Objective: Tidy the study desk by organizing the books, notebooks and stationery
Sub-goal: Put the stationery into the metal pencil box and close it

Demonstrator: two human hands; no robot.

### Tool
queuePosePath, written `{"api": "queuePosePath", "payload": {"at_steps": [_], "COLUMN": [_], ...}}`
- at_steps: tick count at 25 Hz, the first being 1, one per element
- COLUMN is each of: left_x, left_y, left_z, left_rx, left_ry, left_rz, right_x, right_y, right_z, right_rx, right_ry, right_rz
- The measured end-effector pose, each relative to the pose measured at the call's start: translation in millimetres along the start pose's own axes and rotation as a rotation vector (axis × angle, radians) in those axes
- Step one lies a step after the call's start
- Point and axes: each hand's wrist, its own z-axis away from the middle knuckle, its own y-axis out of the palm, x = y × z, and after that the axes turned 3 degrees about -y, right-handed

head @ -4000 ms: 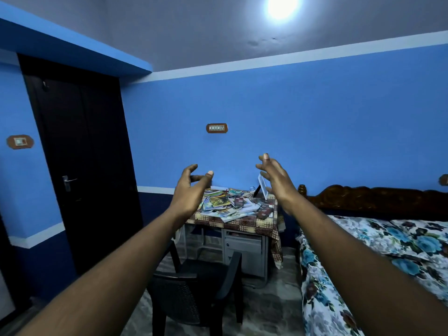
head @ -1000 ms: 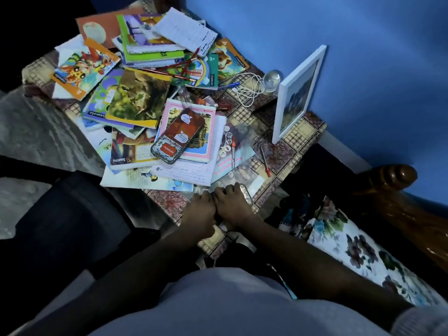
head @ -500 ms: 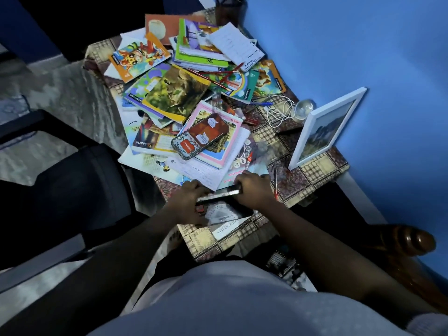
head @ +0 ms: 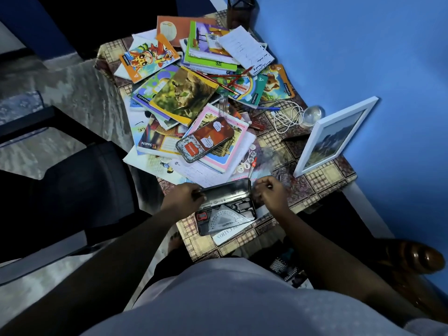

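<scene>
A dark metal geometry box (head: 226, 209) lies open at the desk's near edge, its lid (head: 228, 192) raised; a clear protractor (head: 224, 218) and a red sharpener sit inside. My left hand (head: 183, 198) grips the lid's left end. My right hand (head: 271, 192), fingers curled, hovers just right of the lid; whether it holds anything is unclear. Beyond lies a heap of colourful notebooks (head: 184, 95), a second brown tin box (head: 205, 139) on a pink notebook, loose red pencils (head: 225, 81) and a blue pen (head: 268, 108).
The checked tablecloth (head: 322, 175) covers a small desk against a blue wall. A white picture frame (head: 333, 135) leans at the right, beside a white cable (head: 287, 116) and glass ball. A dark pen holder (head: 238, 13) stands at the back. A black chair (head: 80, 187) is left, a bedpost (head: 417, 257) right.
From across the room I came to stand over the desk. Both hands gripped the closed box at the near edge; its lid has now swung up, showing the instruments inside.
</scene>
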Motion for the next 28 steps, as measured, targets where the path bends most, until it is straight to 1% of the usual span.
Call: {"api": "queuePosePath", "payload": {"at_steps": [3, 4, 6, 8, 11, 14, 16, 18, 22, 24, 26, 28], "left_x": [-2, -4, -11, -17, -26, -36, -39, -40, -40, -39, -38, -38], "left_y": [-7, -10, -16, -21, -22, -17, -12, -7, 0, 2, 4, 4], "left_z": [-2, -4, -7, -13, -22, -30, -32, -32, -33, -33, -31, -28], "left_rx": [-0.019, -0.05, -0.098, -0.121, -0.14, -0.15, -0.158, -0.16, -0.147, -0.148, -0.169, -0.193], "left_ry": [-0.006, -0.006, 0.012, 0.043, 0.091, 0.154, 0.198, 0.226, 0.252, 0.265, 0.281, 0.288], "left_rz": [-0.083, -0.104, -0.095, -0.069, -0.066, -0.104, -0.127, -0.133, -0.115, -0.115, -0.129, -0.136], "right_x": [-3, -2, -1, -1, 3, 4, 1, 4, 18, 22, 28, 33], "right_y": [-15, -18, -21, -23, -25, -23, -22, -22, -23, -22, -19, -16], "right_z": [-8, -11, -18, -26, -32, -41, -47, -52, -64, -68, -67, -64], "right_rx": [-0.148, -0.195, -0.232, -0.2, -0.091, -0.085, -0.094, -0.119, -0.172, -0.162, -0.185, -0.23], "right_ry": [-0.031, -0.024, 0.027, 0.08, 0.169, 0.227, 0.27, 0.324, 0.53, 0.58, 0.516, 0.336], "right_rz": [0.188, 0.224, 0.246, 0.234, 0.214, 0.203, 0.14, -0.001, -0.264, -0.331, -0.292, -0.143]}}
